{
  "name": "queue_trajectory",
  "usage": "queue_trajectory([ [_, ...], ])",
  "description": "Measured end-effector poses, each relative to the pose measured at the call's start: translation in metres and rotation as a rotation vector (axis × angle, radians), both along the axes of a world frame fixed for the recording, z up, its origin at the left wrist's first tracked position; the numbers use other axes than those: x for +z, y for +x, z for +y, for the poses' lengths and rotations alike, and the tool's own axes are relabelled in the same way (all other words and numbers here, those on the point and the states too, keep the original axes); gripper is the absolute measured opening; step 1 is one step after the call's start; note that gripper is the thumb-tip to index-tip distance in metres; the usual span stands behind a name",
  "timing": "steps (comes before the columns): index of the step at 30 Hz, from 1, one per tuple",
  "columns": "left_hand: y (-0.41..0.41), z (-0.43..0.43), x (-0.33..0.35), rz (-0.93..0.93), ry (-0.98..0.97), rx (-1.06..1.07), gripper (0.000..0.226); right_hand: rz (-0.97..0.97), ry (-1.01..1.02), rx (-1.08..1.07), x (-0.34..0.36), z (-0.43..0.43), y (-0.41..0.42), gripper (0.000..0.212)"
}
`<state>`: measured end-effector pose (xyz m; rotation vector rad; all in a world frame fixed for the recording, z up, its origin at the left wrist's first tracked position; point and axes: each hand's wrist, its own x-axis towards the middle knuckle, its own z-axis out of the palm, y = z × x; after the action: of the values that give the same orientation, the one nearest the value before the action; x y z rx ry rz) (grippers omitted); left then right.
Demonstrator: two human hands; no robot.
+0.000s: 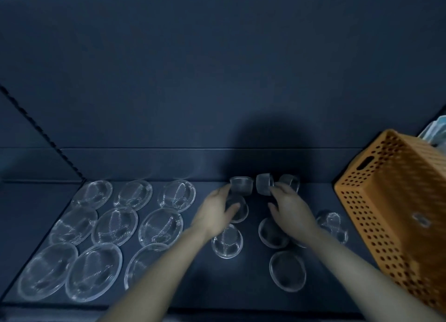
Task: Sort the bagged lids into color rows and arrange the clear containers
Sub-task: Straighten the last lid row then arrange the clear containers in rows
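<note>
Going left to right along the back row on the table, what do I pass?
First dish → second dish → third dish → left cup → middle cup → right cup → basket.

Lids (115, 225) lie left in rows — containers (264, 186) centre, basket (395, 201) right.

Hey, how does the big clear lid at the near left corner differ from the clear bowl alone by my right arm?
The lid looks wider and flatter; the bowl is smaller and seems deeper. The lid shows a pressed pattern; the bowl looks plain. The lid sits among rows; the bowl stands apart. Both are clear, oval and rest on the dark table.
</note>
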<state>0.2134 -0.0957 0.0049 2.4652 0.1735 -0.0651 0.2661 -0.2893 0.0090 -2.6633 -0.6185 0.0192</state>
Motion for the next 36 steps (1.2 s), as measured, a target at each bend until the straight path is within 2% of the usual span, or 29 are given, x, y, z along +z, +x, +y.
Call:
queue_trajectory([
  [4, 0.030, -0.013, -0.002, 0.081, -0.095, 0.209, 0.045, -0.044, -0.100, 0.162, 0.000, 0.005, 0.031, 0.054],
  [7, 0.050, -0.023, -0.002, 0.130, -0.198, 0.298, 0.050, -0.008, -0.168, 0.200, -0.004, 0.009, 0.049, 0.060],
  [9, 0.059, -0.029, -0.003, 0.142, -0.212, 0.314, 0.056, -0.010, -0.189, 0.203, -0.009, 0.008, 0.055, 0.054],
  [12, 0.067, -0.033, -0.006, 0.131, -0.194, 0.321, 0.061, 0.001, -0.198, 0.181, -0.013, 0.003, 0.057, 0.032],
  [14, 0.069, -0.034, -0.006, 0.117, -0.202, 0.337, 0.064, 0.013, -0.201, 0.166, -0.013, 0.001, 0.059, 0.033],
  [16, 0.068, -0.032, -0.005, 0.086, -0.177, 0.353, 0.068, 0.042, -0.161, 0.107, -0.012, 0.000, 0.062, 0.042],
  [19, 0.065, -0.026, -0.004, 0.046, -0.113, 0.369, 0.067, 0.118, 0.022, -0.048, -0.009, 0.003, 0.064, 0.052],
  [24, 0.064, -0.019, -0.004, 0.038, -0.001, 0.347, 0.051, 0.202, 0.204, -0.078, -0.020, 0.008, 0.059, 0.048],
  [26, 0.065, -0.019, -0.006, 0.023, 0.018, 0.323, 0.052, 0.225, 0.183, -0.077, -0.025, 0.004, 0.056, 0.050],
  [30, 0.070, -0.021, -0.013, 0.024, 0.086, 0.275, 0.061, 0.173, 0.014, -0.009, -0.028, -0.002, 0.056, 0.047],
  [36, 0.080, -0.028, -0.014, 0.095, 0.161, 0.241, 0.057, 0.141, -0.062, -0.002, -0.028, 0.003, 0.061, 0.043],
])
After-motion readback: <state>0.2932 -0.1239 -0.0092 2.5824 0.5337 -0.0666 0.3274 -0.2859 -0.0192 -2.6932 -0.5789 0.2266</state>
